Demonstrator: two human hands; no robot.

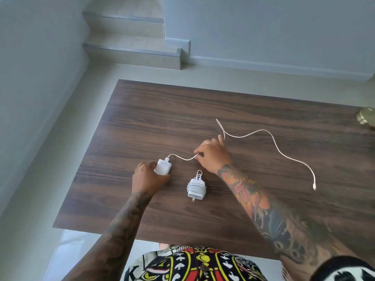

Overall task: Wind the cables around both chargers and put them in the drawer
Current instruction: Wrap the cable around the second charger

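Of the 2 chargers, 1 looks finished: the small white plastic charger with its cable wound tight around the body (196,189) lies on the dark brown wood-grain table (263,209), near the middle, with the plug pins toward the near edge. The second white square charger block (163,166) is not wound yet, so I judge the task about half done. No drawer is visible. The left hand (149,177) closes around this block from the left and holds it on the table. The right hand (213,156) pinches its thin white cable (269,136) a little to the right of the block. The rest of the cable runs far and right in loose waves, and its connector end lies at the right.
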